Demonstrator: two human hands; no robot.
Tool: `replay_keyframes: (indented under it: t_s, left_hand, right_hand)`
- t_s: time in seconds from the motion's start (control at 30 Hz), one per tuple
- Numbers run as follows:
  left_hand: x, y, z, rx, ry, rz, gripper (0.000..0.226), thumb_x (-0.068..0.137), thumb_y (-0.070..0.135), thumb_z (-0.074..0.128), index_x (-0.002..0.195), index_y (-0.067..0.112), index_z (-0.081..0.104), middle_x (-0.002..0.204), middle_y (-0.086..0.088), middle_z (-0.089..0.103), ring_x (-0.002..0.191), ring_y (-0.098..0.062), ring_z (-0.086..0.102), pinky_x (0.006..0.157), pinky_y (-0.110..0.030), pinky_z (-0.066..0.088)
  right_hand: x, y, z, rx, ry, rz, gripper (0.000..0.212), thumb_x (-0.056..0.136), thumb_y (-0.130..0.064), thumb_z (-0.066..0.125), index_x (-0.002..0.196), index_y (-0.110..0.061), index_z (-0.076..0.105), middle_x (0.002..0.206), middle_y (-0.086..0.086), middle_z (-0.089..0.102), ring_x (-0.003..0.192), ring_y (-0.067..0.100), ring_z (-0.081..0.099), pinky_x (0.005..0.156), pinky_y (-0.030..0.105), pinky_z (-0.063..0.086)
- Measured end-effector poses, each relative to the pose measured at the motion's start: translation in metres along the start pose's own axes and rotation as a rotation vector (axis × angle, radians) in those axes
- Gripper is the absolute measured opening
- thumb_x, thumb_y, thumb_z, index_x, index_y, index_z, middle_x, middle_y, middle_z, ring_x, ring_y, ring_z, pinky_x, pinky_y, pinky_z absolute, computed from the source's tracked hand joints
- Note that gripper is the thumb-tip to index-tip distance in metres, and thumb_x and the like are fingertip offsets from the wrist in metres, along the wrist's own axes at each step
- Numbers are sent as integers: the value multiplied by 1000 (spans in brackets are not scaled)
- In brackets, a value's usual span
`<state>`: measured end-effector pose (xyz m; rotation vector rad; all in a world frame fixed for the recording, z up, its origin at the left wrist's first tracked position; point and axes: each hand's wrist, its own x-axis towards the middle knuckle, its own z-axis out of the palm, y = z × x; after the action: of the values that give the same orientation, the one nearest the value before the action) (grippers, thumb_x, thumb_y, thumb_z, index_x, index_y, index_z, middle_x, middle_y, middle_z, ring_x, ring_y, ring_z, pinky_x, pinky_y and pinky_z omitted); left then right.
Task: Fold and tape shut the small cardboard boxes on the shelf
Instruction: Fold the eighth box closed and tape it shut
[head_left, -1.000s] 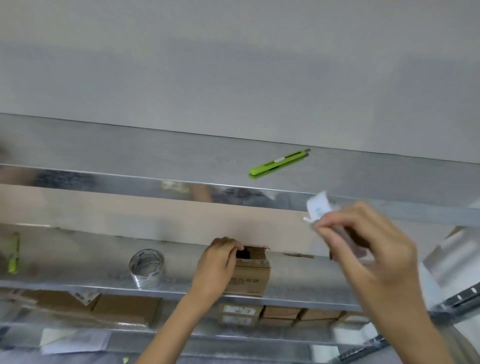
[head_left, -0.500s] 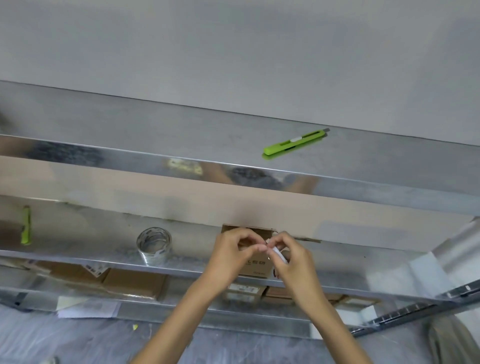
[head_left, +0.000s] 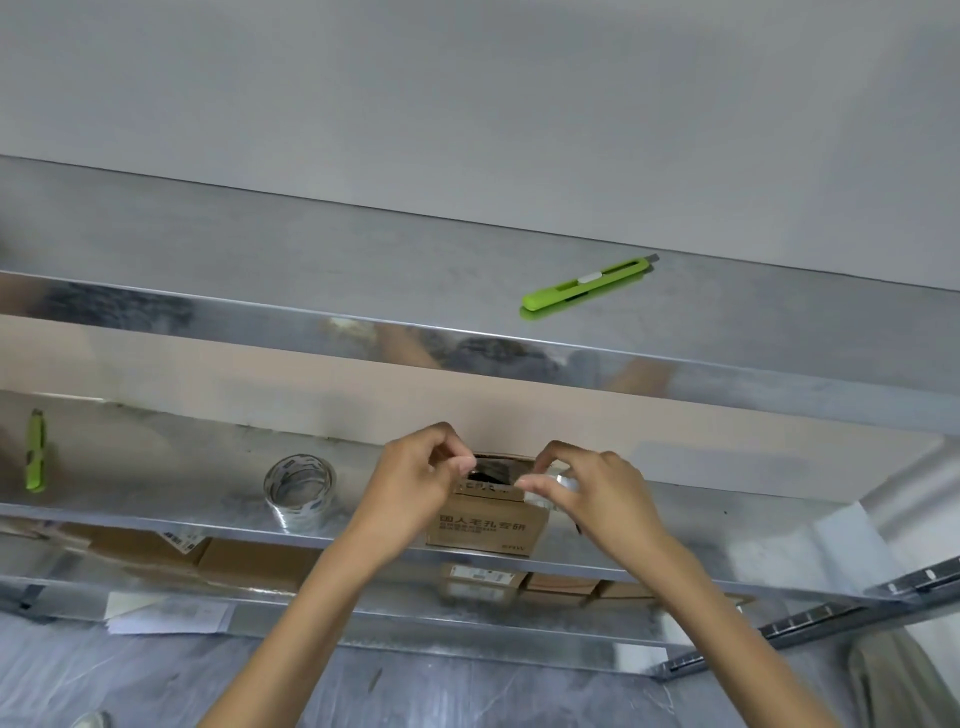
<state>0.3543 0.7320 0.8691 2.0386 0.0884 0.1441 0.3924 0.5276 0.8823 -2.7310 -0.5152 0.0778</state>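
Fingers (head_left: 451, 458) of the left hand (head_left: 415, 486) are pinched together at the left top edge of the small brown cardboard box (head_left: 488, 527), most likely on the far end of the tape, though the film is too faint there to be sure. Sweeping from the left, a lime-green plastic utility knife (head_left: 35, 452) lies at the far end of the middle grey metal shelf (head_left: 156, 467), and a roll of clear packing tape (head_left: 300, 486) sits near the left hand. The box stands at that shelf's front edge between the two hands, with a dark gap showing in its top. At its right top corner, the fingers (head_left: 537, 486) of the right hand (head_left: 597, 493) are clamped on a short strip of clear glossy tape (head_left: 560, 480). A second lime-green utility knife (head_left: 587, 285) lies on the upper shelf, above and to the right. A second ago the right hand was raised close to the camera with the strip while the left hand alone rested on the box. Half a second ago both hands met over the middle of the top. Now they have drawn apart to either side, so the strip appears to be stretched across the opening. Taping has begun, but the flaps probably need pressing flat first, or the strip will bridge an open seam.
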Motion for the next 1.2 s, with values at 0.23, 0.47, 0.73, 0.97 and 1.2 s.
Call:
replay_keyframes:
  t_s: [0.23,0.47,0.73,0.97,1.2]
  left_hand:
    - [4,-11,-28,-168,136,-104,19,91,2,55,74,10,57,65,-4,64,65,-11,64,66,-28,57]
    - [13,-46,-21,-300,-266,-152,13,99,11,42,86,8,45,81,-10,74,88,-21,70,80,-35,56]
    - [26,-78,3,-407,-305,-250,20,100,10,39,99,7,58,97,-17,71,88,-21,70,74,-22,55]
    - [40,-87,9,-203,-210,-283,18,95,8,53,89,1,69,82,-9,73,72,-16,71,67,-19,55]
    - [49,-90,24,-46,-84,-387,19,91,0,53,78,6,66,67,-3,70,55,-8,64,61,-17,54]
  right_hand:
    - [10,16,-14,-222,-85,-62,63,77,-79,19,100,-37,60,85,-11,67,76,8,53,64,25,42]
    - [29,43,-3,-36,-261,42,63,73,-80,35,126,-48,49,107,-13,69,88,1,63,78,21,43]
    - [55,61,25,252,-627,106,69,72,-76,56,130,-41,51,111,-15,66,90,25,66,79,35,50]
    - [58,68,36,327,-556,173,37,87,-55,56,110,-28,68,40,-21,49,39,11,34,51,21,36]
    - [62,67,39,44,-273,221,40,79,-67,57,74,-29,68,71,-8,67,58,8,57,62,26,44]
